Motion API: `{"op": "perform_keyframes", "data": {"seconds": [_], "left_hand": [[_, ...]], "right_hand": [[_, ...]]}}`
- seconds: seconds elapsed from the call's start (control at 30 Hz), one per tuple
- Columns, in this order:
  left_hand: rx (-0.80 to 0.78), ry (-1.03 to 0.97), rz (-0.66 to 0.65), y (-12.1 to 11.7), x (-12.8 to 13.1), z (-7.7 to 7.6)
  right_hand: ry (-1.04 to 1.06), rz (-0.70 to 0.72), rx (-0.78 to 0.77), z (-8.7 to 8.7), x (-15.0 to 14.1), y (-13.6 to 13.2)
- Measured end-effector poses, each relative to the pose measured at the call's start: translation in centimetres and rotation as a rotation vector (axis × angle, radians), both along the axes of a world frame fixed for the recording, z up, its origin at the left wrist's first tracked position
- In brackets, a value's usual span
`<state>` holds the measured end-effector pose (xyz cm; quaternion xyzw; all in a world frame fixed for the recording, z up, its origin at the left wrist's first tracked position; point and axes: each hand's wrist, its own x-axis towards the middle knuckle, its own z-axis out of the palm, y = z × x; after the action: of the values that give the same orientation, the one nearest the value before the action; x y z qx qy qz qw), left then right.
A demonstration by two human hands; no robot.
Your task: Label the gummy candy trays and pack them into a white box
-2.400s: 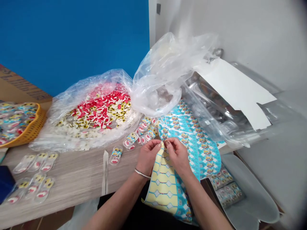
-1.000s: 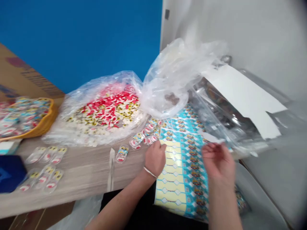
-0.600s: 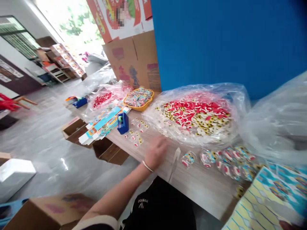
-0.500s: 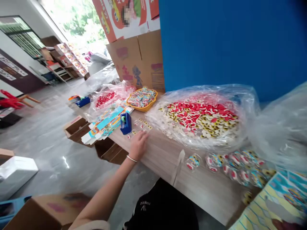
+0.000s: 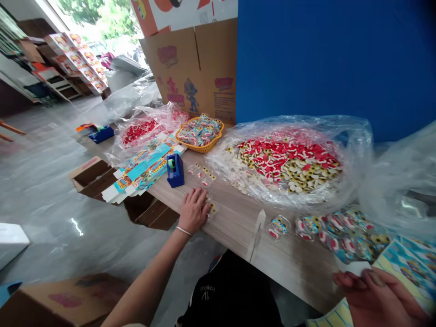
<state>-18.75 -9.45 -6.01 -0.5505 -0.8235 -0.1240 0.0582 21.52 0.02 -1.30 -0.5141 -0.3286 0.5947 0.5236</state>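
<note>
My left hand (image 5: pixel 194 212) lies on the table with its fingers stretched out, over a small clear plastic pack (image 5: pixel 211 210) holding yellow-and-black eye pieces. Its fingers partly hide the pack. Between thumb and fingers, my right hand (image 5: pixel 381 293) pinches a small white piece (image 5: pixel 357 267), which looks like a sticker seen from its back. Under and behind that hand are printed sticker sheets (image 5: pixel 410 263) in blue and yellow. Several clear packs with a blue sticker (image 5: pixel 349 222) lie just beyond it, and a single one (image 5: pixel 278 226) sits apart to their left.
A large clear bag (image 5: pixel 289 159) of red, white and yellow pieces spreads along the blue panel (image 5: pixel 327 59). Further left are a yellow basket (image 5: pixel 200 147) of packs, a blue tape dispenser (image 5: pixel 175 171), flat printed cartons (image 5: pixel 146 168) and open boxes (image 5: pixel 150 211) below the edge.
My left hand has drawn nearer along the table, now spread over a clear pack. My right hand has risen into view at the lower right, pinching the white piece. The view has shifted slightly.
</note>
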Motion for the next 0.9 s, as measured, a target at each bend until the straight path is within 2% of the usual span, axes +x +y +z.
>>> {"op": "perform_keyframes", "data": {"seconds": [0.17,0.23,0.33,0.43,0.5,0.57,0.63,0.7,0.73,0.8,0.9], "left_hand": [[0.050,-0.029,0.050,1.6,10.3,0.6],[0.067,-0.062,0.049,2.5,13.0,0.6],[0.102,-0.129,0.021,3.5,14.5,0.6],[0.220,-0.247,-0.070,3.1,14.3,1.4],[0.310,-0.451,-0.161,1.9,14.5,2.5],[0.307,-0.852,-0.221,0.3,15.5,4.1],[0.205,-1.417,-0.144,-1.0,16.7,5.5],[0.209,-1.849,0.073,-1.8,17.6,6.4],[0.247,-1.979,0.191,-1.9,17.7,6.7],[0.338,-2.080,0.367,-1.9,17.3,6.7],[0.432,-2.088,0.460,-1.7,15.7,6.2]], "right_hand": [[0.035,-0.010,-0.060,0.9,-1.2,-0.6],[0.040,0.032,-0.049,1.3,-1.9,-0.9],[0.004,0.091,0.002,1.8,-3.2,-1.3],[-0.174,0.134,0.102,1.8,-5.0,-2.0],[-0.358,0.191,0.238,1.6,-6.3,-2.7],[-0.540,0.309,0.467,1.3,-7.7,-3.5],[-0.694,0.442,0.741,1.1,-8.9,-4.3],[-0.813,0.544,0.944,1.0,-9.9,-4.8],[-0.841,0.597,1.002,1.0,-10.2,-4.8],[-0.820,0.730,1.021,1.2,-10.7,-4.7],[-0.682,0.844,0.937,1.3,-11.5,-4.1]]}}
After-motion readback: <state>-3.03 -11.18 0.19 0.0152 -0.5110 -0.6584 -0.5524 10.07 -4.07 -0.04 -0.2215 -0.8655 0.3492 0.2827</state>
